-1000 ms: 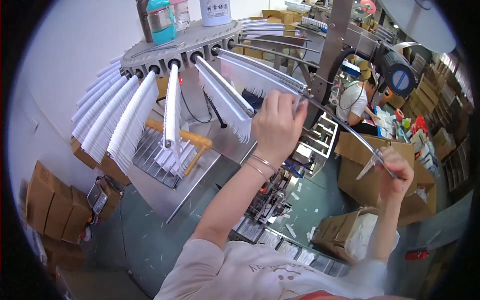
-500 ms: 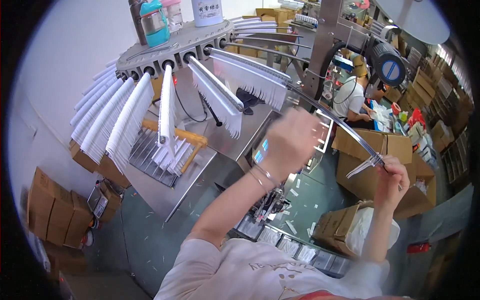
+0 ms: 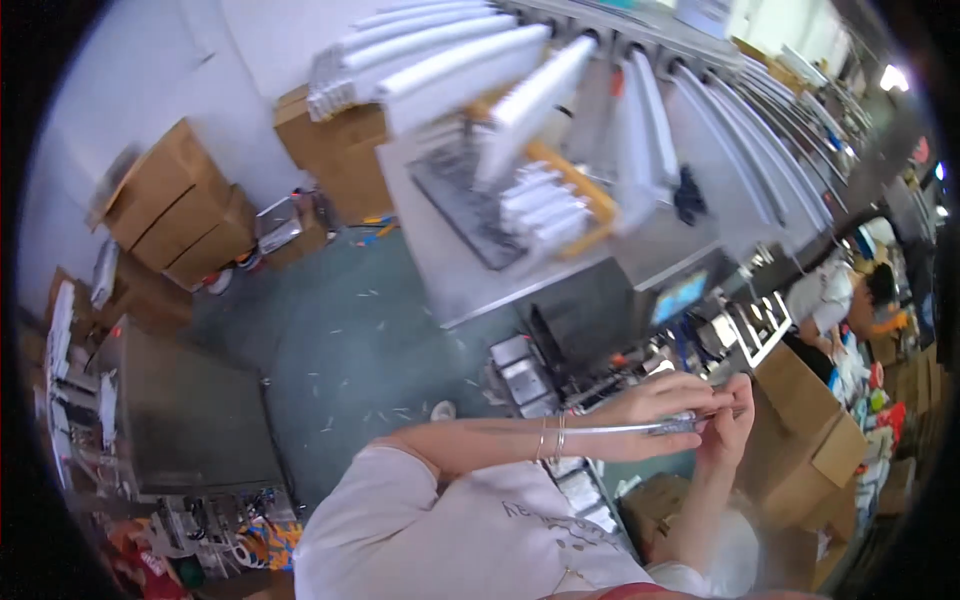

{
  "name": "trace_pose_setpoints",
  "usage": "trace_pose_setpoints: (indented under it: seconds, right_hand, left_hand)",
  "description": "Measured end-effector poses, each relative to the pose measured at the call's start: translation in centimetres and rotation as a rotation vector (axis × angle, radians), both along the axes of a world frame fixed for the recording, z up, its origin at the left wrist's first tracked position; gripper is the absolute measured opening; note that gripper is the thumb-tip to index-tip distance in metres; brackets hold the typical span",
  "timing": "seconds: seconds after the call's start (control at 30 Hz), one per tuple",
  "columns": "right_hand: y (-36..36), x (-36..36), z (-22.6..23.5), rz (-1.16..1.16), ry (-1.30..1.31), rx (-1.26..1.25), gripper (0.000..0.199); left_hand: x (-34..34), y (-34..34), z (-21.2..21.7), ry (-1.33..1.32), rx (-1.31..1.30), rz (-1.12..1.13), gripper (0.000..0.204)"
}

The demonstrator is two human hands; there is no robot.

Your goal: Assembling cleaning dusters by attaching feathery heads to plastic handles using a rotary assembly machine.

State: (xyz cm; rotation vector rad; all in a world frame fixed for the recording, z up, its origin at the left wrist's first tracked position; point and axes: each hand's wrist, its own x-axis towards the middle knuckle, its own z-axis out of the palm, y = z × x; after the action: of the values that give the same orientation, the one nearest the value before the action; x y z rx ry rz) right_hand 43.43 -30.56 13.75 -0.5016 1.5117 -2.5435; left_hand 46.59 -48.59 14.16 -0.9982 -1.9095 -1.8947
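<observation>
My left hand [image 3: 660, 400] and my right hand [image 3: 728, 425] meet in front of my chest, right of centre. A thin shiny metal rod [image 3: 600, 430] passes between them, its free part lying along my left forearm. The left fingers are closed around it, while my right hand pinches its end. Some small pale pieces seem to be on the rod near the fingers, too blurred to name. Above is the grey round rack [image 3: 590, 18], whose spokes carry rows of thin white pieces [image 3: 465, 75]; others at the right look bare.
Below the rack stands a metal table [image 3: 450, 290] with a yellow frame [image 3: 595, 195] and a dark slotted plate [image 3: 465, 205]. A machine with a small screen [image 3: 680, 297] is beyond my hands. Cardboard boxes [image 3: 815, 430] stand right; a co-worker [image 3: 825, 295] sits farther off.
My view has turned left and down. The rod has come off the rack, and my right hand has moved in toward the left, which now closes on the rod.
</observation>
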Motion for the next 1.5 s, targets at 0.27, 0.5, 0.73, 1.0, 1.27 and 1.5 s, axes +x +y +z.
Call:
trace_pose_setpoints:
  seconds: [0.27, 0.5, 0.73, 1.0, 1.27, 1.5]
  right_hand:
    - [-19.1, 4.4, 1.3, 0.159, -0.159, 0.007, 0.087]
    - [-35.6, 11.4, 2.0, -0.070, 1.288, 0.958, 0.060]
    - [-40.2, 12.0, 2.0, -0.437, 1.223, 1.128, 0.045]
    - [-36.4, 12.4, -1.0, -0.678, 0.868, 1.065, 0.037]
    - [-41.4, 13.4, -0.6, -1.014, 0.658, 0.977, 0.031]
    - [-47.7, 12.4, 0.6, -1.331, 0.494, 1.015, 0.027]
  left_hand:
    - [5.4, -16.3, -1.4, -0.082, 0.080, 0.329, 0.038]
    - [4.2, -33.4, -1.3, 0.026, -0.268, 1.008, 0.019]
    - [-0.9, -35.9, -2.0, 0.010, -0.167, 0.902, 0.027]
    - [-5.5, -36.8, -6.6, 0.130, -0.174, 0.184, 0.063]
    - [-20.8, -32.7, -9.0, -0.487, -0.052, -0.315, 0.073]
    - [-24.4, -29.2, -8.3, -0.804, 0.262, -0.534, 0.053]
